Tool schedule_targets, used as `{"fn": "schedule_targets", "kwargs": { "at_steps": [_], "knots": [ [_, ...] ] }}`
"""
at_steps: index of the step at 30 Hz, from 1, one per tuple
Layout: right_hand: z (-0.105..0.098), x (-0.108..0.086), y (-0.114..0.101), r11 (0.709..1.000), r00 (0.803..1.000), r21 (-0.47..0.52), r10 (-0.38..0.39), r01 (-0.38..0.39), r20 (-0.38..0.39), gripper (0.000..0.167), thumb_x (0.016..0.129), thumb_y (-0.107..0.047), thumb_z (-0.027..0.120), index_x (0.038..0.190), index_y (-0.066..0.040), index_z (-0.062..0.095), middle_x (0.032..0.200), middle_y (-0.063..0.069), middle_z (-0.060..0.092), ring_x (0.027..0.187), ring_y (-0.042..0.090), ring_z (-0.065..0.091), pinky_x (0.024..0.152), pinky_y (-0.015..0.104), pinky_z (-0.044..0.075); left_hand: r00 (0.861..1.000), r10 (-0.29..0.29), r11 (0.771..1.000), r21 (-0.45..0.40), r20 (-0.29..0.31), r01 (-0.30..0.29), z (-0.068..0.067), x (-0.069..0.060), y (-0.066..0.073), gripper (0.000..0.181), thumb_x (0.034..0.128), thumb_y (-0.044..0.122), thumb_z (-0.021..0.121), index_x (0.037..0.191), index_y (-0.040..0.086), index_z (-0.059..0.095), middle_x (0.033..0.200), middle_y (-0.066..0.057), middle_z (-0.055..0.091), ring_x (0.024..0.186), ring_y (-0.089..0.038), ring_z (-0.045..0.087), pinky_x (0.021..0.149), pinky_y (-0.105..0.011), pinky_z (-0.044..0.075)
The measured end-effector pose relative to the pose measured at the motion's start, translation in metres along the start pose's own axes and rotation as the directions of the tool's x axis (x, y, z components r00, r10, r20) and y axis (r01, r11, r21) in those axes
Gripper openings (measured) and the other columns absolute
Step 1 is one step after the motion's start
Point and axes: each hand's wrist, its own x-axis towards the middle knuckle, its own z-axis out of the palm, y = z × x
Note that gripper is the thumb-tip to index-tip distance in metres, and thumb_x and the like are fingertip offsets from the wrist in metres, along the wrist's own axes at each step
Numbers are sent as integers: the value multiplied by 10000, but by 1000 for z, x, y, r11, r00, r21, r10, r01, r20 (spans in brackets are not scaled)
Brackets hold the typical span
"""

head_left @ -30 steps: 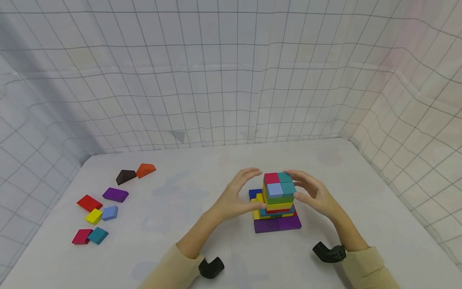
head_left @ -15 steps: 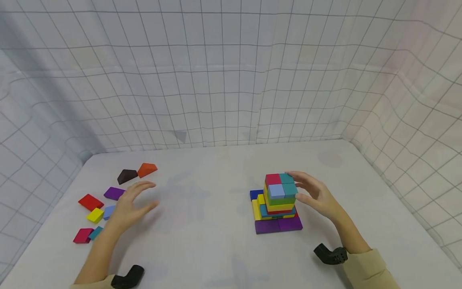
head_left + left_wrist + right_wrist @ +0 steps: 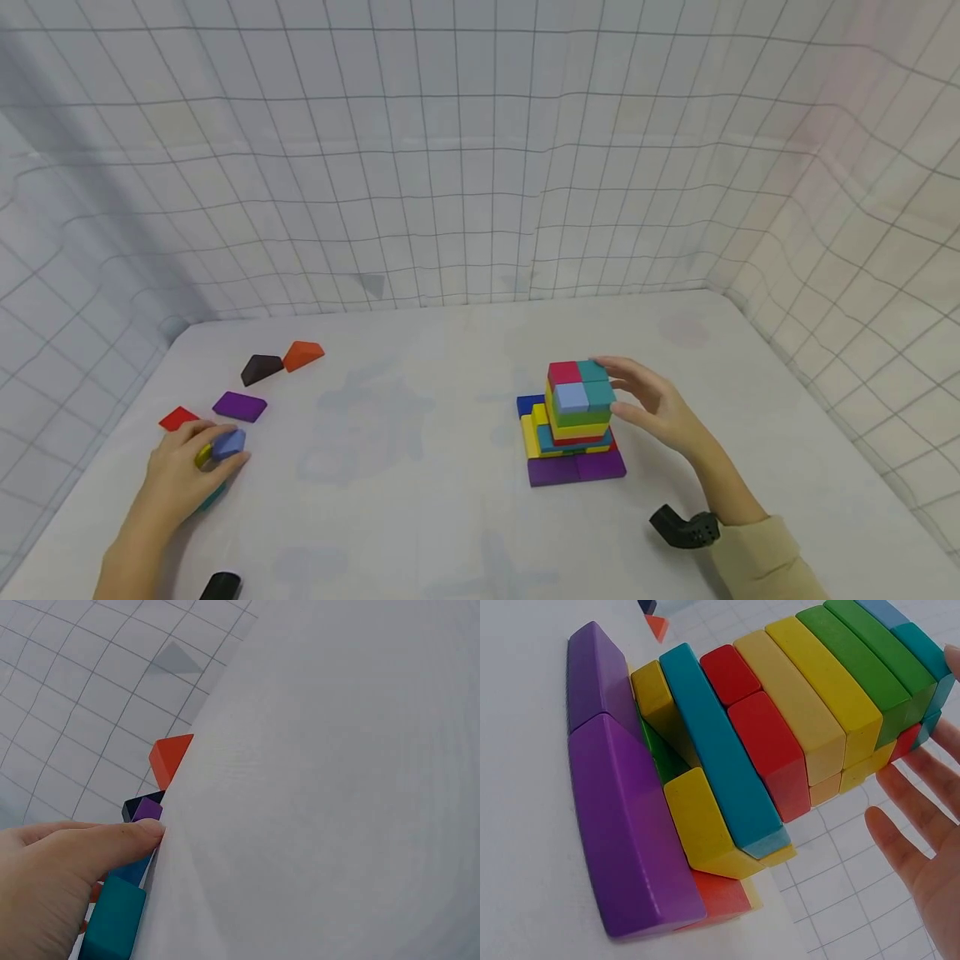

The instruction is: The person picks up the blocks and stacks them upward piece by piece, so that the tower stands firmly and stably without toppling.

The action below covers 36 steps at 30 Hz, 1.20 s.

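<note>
A grid-lined curtain (image 3: 480, 200) is enclosing the far, left and right sides of a white table (image 3: 420, 508). On the table's right half, the multicoloured block tower (image 3: 581, 419) is standing upright, its long axis vertical, its foot sitting on two purple base blocks (image 3: 553, 472) along the near edge.

The right hand (image 3: 662, 406) is resting just to the right of the tower, fingers apart and gently bent around the upper layers; whether every fingertip is touching is not showing. The left hand (image 3: 171, 477) is working well apart from it, at the table's left, and is pinching the periwinkle block (image 3: 228, 444) between thumb and forefinger, the thumb lying on its near side.

That block is lying far over to the left of the tower, with the wide bare middle of the table separating them. Its longer side is running roughly left to right, and the left hand is clearly the nearer one.

Farther off, a purple slanted prism (image 3: 240, 406) is lying just beyond it, with a black wedge (image 3: 261, 369) and an orange wedge (image 3: 303, 355) meeting at the far left. A red block (image 3: 178, 417), a teal block (image 3: 212, 498) and a yellow block (image 3: 202, 456) are peeking out around the left hand, each partly hidden.
</note>
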Motion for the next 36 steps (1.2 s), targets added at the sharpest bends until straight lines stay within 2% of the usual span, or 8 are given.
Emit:
{"fn": "schedule_targets", "kwargs": {
  "at_steps": [4,6,8,12,20,27,31,36],
  "knots": [
    [0,0,0,1000,1000,1,-1,1,0,511,844,81,521,1331,70,367,1355,36,443,1204,163,437,994,264,374,990,117,992,-39,-84,-121,6,3,2,374,591,41,812,922,-25,651,947,-181,547,934,-177,497,883,-295,402],
    [0,0,1,1000,1000,3,-8,8,-1,510,843,86,518,1330,74,366,1354,35,445,1202,161,439,991,256,376,979,172,980,-81,-105,-181,9,4,4,385,551,-35,803,907,-23,658,934,-157,560,944,7,464,880,-75,336],
    [0,0,2,1000,1000,3,-16,16,-1,510,840,95,516,1328,80,366,1352,38,448,1198,163,442,986,255,380,973,207,968,-125,-105,-219,11,5,7,402,524,-105,780,899,-20,662,935,-145,567,958,151,378,874,40,221],
    [0,0,3,1000,1000,0,-24,24,-1,510,839,101,513,1327,79,368,1349,39,451,1192,160,448,981,257,386,972,216,962,-150,-89,-227,13,5,9,439,504,-156,755,912,-24,661,956,-152,562,999,177,347,889,34,223],
    [0,0,3,1000,1000,-3,-20,20,-7,508,839,104,511,1326,76,371,1350,31,451,1193,156,449,983,257,385,986,147,981,-119,-78,-156,11,5,10,414,549,-58,790,941,-24,659,891,-127,588,921,196,356,851,57,204],
    [0,0,2,1000,999,4,-31,31,-5,501,846,97,506,1326,82,366,1355,56,446,1195,161,446,985,252,381,997,79,984,-161,14,-76,18,22,41,374,675,38,781,1029,29,662,984,-99,591,923,81,432,806,53,233],
    [-1,-1,4,1000,1000,9,-21,21,-6,503,846,99,506,1329,73,368,1355,55,445,1196,167,445,990,259,378,983,181,933,-309,-43,-185,31,47,75,398,658,-49,764,1037,8,659,991,-96,594,947,60,463,842,10,309],
    [0,-1,5,1000,1000,1,-22,22,-6,501,848,94,508,1329,72,370,1354,64,444,1195,168,446,988,252,379,934,334,824,-441,-129,-355,53,81,131,391,625,-65,780,995,-14,665,978,-100,602,888,-125,543,843,-52,374]
  ]
}}
